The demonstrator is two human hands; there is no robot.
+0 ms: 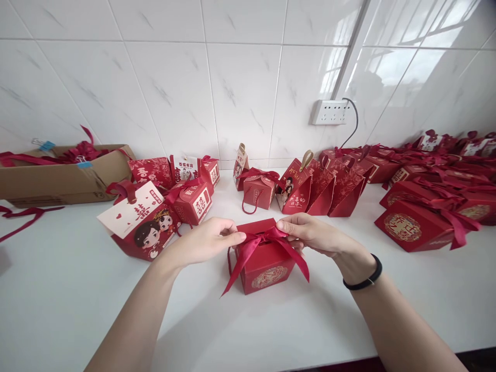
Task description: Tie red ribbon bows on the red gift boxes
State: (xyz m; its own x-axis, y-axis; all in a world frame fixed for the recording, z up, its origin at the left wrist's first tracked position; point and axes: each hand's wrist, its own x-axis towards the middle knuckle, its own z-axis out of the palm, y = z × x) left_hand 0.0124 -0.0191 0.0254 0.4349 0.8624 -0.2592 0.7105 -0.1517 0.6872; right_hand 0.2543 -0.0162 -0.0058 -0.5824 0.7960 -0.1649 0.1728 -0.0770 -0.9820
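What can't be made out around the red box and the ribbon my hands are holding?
All in the head view:
- ribbon, its middle: hidden under fingertips of the left hand and right hand.
- red box, far side: turned away from the camera.
- cardboard carton, inside: hidden by its own wall.
- far-right boxes, print: too small, cut by the frame edge.

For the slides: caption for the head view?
Left hand and right hand pinch a red ribbon atop a red box on the white table.
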